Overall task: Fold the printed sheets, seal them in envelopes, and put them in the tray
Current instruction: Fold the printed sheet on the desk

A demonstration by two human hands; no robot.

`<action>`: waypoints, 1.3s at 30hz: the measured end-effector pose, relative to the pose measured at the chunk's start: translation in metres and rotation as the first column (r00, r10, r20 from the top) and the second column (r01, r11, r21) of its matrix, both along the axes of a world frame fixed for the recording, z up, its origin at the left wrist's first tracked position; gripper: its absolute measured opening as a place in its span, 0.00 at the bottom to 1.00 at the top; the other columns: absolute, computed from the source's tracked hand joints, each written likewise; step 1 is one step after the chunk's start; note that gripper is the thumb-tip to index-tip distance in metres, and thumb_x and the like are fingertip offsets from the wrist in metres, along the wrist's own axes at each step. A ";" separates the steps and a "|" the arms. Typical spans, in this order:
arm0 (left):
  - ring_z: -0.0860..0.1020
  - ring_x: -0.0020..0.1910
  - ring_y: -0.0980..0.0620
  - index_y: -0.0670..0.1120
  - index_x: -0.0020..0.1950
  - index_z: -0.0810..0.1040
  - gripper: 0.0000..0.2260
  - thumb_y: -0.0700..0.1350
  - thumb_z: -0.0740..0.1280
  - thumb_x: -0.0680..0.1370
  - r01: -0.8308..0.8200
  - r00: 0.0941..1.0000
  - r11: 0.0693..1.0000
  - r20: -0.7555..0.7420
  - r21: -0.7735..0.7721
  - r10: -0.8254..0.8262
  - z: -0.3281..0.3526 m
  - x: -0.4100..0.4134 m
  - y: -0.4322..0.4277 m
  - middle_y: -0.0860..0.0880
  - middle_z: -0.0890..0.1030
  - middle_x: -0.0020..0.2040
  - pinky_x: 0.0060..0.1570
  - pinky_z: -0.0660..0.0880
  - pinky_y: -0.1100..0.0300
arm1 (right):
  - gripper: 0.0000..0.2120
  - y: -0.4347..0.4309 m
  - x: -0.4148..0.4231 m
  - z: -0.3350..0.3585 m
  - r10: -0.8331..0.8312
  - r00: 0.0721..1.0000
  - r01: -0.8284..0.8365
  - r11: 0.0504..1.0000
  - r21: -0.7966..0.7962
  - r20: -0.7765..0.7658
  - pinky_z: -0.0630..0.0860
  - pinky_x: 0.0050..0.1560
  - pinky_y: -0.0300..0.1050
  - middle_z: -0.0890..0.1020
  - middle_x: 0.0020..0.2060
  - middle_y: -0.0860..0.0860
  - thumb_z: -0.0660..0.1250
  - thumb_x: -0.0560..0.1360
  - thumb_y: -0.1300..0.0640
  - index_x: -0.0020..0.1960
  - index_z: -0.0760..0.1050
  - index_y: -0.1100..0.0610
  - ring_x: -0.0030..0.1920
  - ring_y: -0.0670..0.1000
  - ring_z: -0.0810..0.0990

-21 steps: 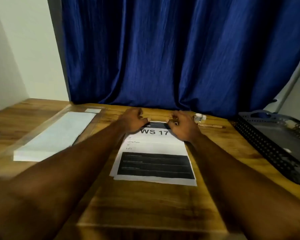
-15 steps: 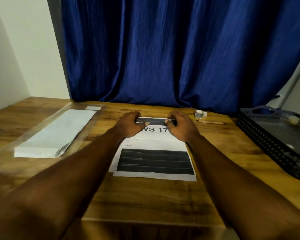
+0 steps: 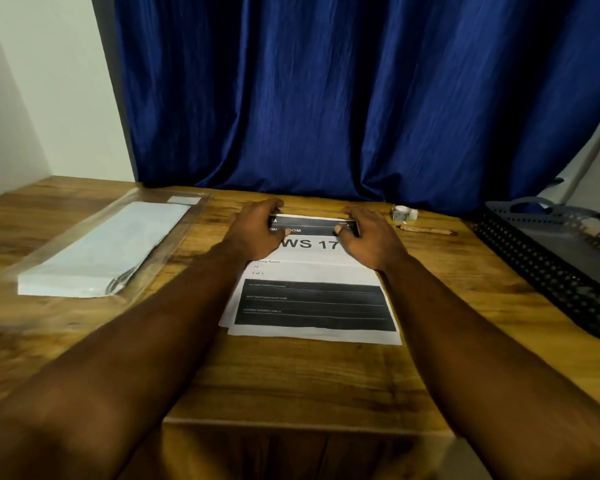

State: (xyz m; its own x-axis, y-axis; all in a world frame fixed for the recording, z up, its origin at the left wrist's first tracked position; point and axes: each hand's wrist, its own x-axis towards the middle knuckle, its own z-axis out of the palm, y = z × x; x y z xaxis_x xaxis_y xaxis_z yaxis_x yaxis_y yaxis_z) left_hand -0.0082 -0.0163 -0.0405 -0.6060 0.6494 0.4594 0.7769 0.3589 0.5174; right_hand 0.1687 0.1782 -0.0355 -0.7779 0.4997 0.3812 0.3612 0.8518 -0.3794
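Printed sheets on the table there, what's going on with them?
A person pinches the far edge of the top printed sheet with the left hand and right hand, one near each corner, holding it raised off the pile, probably to start a fold. A wrapped pack of envelopes lies to the left, and the dark tray sits at the right.

At least two printed sheets (image 3: 312, 268), one envelope pack (image 3: 101, 251), one tray (image 3: 548, 268), one pen (image 3: 426, 231), one curtain (image 3: 326, 98).
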 end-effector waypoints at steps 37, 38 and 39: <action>0.81 0.45 0.53 0.51 0.46 0.84 0.10 0.35 0.71 0.75 0.105 0.983 0.988 -0.136 -0.117 -0.121 0.014 0.002 -0.001 0.54 0.85 0.44 0.49 0.82 0.49 | 0.14 0.004 -0.011 0.019 0.095 0.990 -0.120 0.953 0.277 0.099 0.70 0.67 0.53 0.87 0.47 0.43 0.70 0.72 0.57 0.55 0.86 0.47 0.50 0.49 0.81; 0.81 0.46 0.53 0.51 0.46 0.84 0.10 0.35 0.71 0.75 0.115 0.984 0.986 -0.125 -0.122 -0.130 0.014 0.003 -0.001 0.53 0.85 0.44 0.49 0.82 0.49 | 0.14 0.002 -0.010 0.022 0.109 0.990 -0.128 0.962 0.243 0.091 0.75 0.66 0.53 0.88 0.48 0.43 0.69 0.72 0.55 0.55 0.87 0.48 0.50 0.49 0.82; 0.81 0.46 0.53 0.51 0.46 0.84 0.08 0.37 0.72 0.75 0.129 0.984 0.984 -0.109 -0.123 -0.142 0.015 0.004 -0.001 0.53 0.85 0.45 0.50 0.82 0.50 | 0.14 -0.002 -0.009 0.024 0.115 0.988 -0.136 0.965 0.223 0.105 0.77 0.65 0.53 0.88 0.50 0.44 0.68 0.73 0.53 0.55 0.87 0.49 0.51 0.50 0.82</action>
State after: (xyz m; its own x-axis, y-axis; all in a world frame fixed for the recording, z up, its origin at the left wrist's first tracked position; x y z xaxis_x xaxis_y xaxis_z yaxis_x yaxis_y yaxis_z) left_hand -0.0046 -0.0174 -0.0257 -0.4549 0.7744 0.4397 0.8752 0.2977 0.3812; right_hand 0.1595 0.1760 -0.0112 -0.8652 0.3040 0.3988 0.2702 0.9526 -0.1400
